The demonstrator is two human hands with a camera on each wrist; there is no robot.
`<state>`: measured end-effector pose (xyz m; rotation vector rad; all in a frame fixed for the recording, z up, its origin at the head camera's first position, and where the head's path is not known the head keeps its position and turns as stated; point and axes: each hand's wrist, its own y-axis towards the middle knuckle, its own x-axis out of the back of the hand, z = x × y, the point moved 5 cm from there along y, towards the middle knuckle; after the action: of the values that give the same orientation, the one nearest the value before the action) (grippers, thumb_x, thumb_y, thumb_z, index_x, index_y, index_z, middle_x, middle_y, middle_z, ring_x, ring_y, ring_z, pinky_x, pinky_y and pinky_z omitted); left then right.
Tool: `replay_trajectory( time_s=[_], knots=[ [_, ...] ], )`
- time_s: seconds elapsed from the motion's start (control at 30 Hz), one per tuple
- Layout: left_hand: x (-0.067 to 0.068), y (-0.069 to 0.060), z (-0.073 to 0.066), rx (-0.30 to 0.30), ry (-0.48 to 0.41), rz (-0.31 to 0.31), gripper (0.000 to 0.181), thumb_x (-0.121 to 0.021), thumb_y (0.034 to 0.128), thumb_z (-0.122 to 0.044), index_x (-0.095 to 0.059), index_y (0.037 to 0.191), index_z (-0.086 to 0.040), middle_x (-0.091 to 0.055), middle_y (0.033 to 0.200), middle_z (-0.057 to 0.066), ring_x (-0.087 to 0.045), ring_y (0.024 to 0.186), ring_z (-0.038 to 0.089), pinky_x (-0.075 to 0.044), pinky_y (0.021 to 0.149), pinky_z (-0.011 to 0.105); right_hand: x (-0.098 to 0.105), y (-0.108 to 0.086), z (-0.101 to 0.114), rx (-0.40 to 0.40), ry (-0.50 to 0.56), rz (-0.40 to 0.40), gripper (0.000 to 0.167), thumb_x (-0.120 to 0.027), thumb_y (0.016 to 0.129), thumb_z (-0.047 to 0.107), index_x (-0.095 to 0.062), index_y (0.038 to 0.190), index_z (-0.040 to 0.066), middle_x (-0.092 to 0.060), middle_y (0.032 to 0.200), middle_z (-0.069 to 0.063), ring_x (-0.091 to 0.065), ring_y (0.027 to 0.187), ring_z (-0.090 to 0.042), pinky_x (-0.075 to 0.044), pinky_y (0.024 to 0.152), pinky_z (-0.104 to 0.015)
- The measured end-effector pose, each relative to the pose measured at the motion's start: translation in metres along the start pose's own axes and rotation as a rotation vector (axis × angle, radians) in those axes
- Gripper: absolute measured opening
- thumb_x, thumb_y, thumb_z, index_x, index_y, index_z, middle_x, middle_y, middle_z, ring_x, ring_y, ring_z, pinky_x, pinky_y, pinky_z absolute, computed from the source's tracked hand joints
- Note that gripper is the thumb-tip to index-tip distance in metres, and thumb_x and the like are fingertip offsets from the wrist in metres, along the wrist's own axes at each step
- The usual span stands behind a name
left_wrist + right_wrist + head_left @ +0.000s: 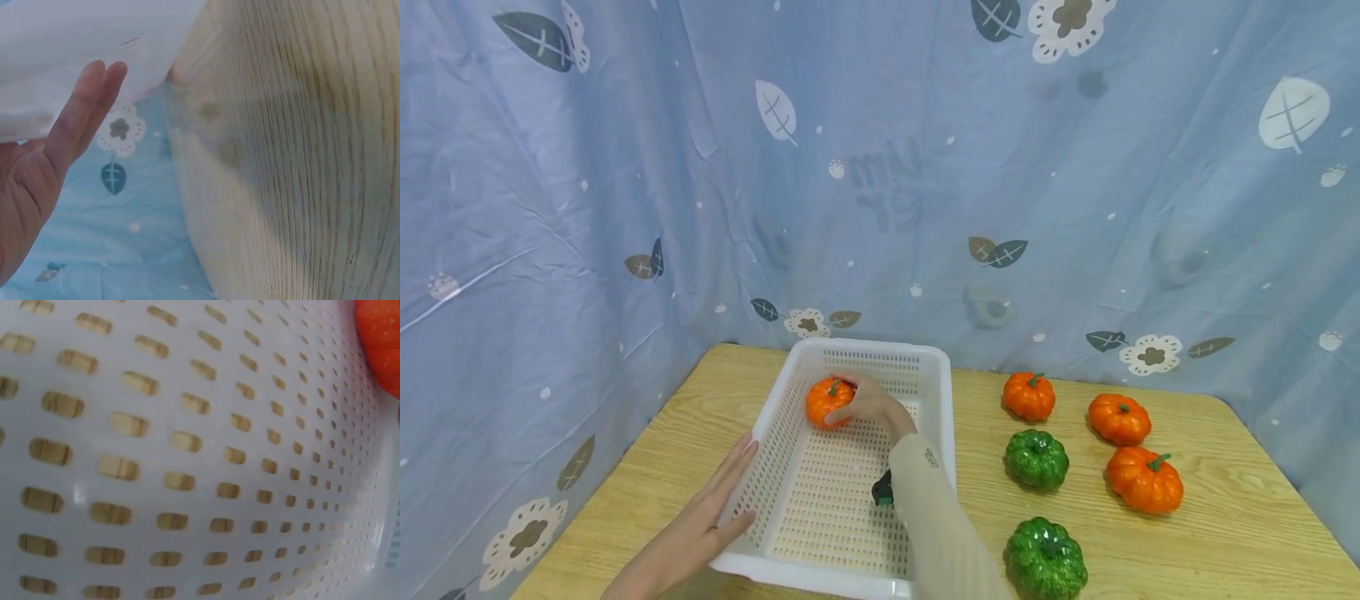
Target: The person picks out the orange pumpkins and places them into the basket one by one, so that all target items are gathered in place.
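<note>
A small orange pumpkin [828, 405] sits inside the white plastic basket [936, 360], near its far left corner. My right hand [867, 403] grips it from the right side, thumb in front and fingers behind. Part of that orange pumpkin [382, 344] shows at the upper right of the right wrist view; the right hand itself is out of that picture. My left hand [703, 521] rests against the basket's left side, with the thumb over the rim. In the left wrist view, the left hand [47, 162] has straight fingers beside the white wall.
Right of the basket on the wooden table [1225, 550] lie three orange pumpkins [1030, 396], [1119, 419], [1145, 481] and two green pumpkins [1037, 459], [1047, 558]. A patterned blue curtain [910, 200] hangs behind the table. A small dark object [883, 490] shows beside the right sleeve.
</note>
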<state>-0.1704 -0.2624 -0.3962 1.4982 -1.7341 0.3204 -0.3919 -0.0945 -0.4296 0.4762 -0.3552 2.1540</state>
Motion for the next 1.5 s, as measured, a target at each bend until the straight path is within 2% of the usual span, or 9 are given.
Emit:
replay_trajectory(
  time_s=[0.13, 0.23, 0.4, 0.63, 0.83, 0.97, 1.23, 1.5],
  knots=[
    [0.001, 0.001, -0.002, -0.046, 0.032, -0.01, 0.073, -0.06, 0.0925, -0.013, -0.02, 0.153, -0.004, -0.009, 0.16, 0.013, -0.001, 0.136, -0.012, -0.006, 0.1, 0.0, 0.001, -0.001, 0.002, -0.019, -0.015, 0.034, 0.08, -0.082, 0.076, 0.019, -0.043, 0.145, 0.018, -0.037, 0.15, -0.007, -0.036, 0.135, -0.027, -0.029, 0.112, -0.044],
    [0.002, 0.002, -0.002, -0.051, 0.033, -0.01, 0.073, -0.06, 0.0925, -0.012, -0.019, 0.152, -0.004, -0.008, 0.16, 0.014, -0.001, 0.137, -0.011, -0.006, 0.101, 0.0, 0.002, -0.002, 0.006, -0.015, -0.009, 0.056, 0.078, -0.08, 0.077, 0.015, -0.043, 0.146, 0.018, -0.036, 0.151, -0.007, -0.035, 0.136, -0.027, -0.028, 0.112, -0.044],
    [0.002, 0.002, -0.001, -0.008, 0.009, 0.008, 0.074, -0.06, 0.0927, -0.014, -0.018, 0.153, -0.007, -0.008, 0.159, 0.017, 0.0, 0.136, -0.012, -0.005, 0.1, -0.001, 0.003, -0.004, 0.009, -0.004, -0.004, 0.065, 0.076, -0.078, 0.079, 0.008, -0.042, 0.146, 0.015, -0.037, 0.15, -0.009, -0.037, 0.135, -0.027, -0.031, 0.111, -0.042],
    [-0.001, 0.001, 0.001, 0.048, -0.019, 0.033, 0.074, -0.06, 0.0931, -0.017, -0.018, 0.154, -0.011, -0.009, 0.158, 0.019, -0.001, 0.136, -0.008, -0.005, 0.099, 0.0, 0.004, -0.004, 0.001, -0.002, 0.026, 0.01, 0.073, -0.079, 0.078, 0.01, -0.044, 0.143, 0.011, -0.04, 0.148, -0.009, -0.039, 0.132, -0.027, -0.033, 0.11, -0.042],
    [-0.002, 0.0, 0.002, 0.062, -0.019, 0.038, 0.075, -0.06, 0.0926, -0.017, -0.018, 0.154, -0.012, -0.008, 0.159, 0.017, -0.001, 0.136, -0.007, -0.005, 0.098, -0.001, 0.005, -0.003, 0.0, 0.014, -0.008, -0.022, 0.073, -0.08, 0.078, 0.015, -0.046, 0.141, 0.01, -0.044, 0.145, -0.01, -0.042, 0.13, -0.028, -0.036, 0.108, -0.042],
    [-0.002, 0.0, 0.002, 0.075, -0.028, 0.04, 0.075, -0.06, 0.0926, -0.017, -0.018, 0.154, -0.012, -0.007, 0.159, 0.017, -0.001, 0.135, -0.007, -0.005, 0.098, -0.001, 0.006, -0.003, 0.004, 0.018, -0.008, -0.019, 0.069, -0.079, 0.078, 0.013, -0.049, 0.14, 0.009, -0.044, 0.144, -0.012, -0.042, 0.13, -0.029, -0.037, 0.108, -0.041],
    [-0.002, 0.0, 0.002, 0.056, -0.034, 0.033, 0.075, -0.061, 0.0919, -0.015, -0.019, 0.154, -0.01, -0.008, 0.159, 0.019, 0.0, 0.134, -0.014, -0.005, 0.098, -0.001, 0.007, -0.005, 0.007, 0.029, 0.017, -0.017, 0.067, -0.077, 0.08, 0.008, -0.047, 0.14, 0.006, -0.044, 0.145, -0.013, -0.04, 0.133, -0.029, -0.035, 0.109, -0.04],
    [-0.001, 0.0, 0.002, 0.026, -0.018, 0.016, 0.075, -0.061, 0.0917, -0.014, -0.019, 0.154, -0.01, -0.008, 0.159, 0.016, -0.001, 0.134, -0.015, -0.006, 0.098, -0.001, 0.008, -0.002, 0.006, 0.037, 0.0, -0.025, 0.065, -0.078, 0.079, 0.009, -0.05, 0.138, 0.007, -0.046, 0.143, -0.013, -0.042, 0.131, -0.029, -0.036, 0.108, -0.04]
  ],
)
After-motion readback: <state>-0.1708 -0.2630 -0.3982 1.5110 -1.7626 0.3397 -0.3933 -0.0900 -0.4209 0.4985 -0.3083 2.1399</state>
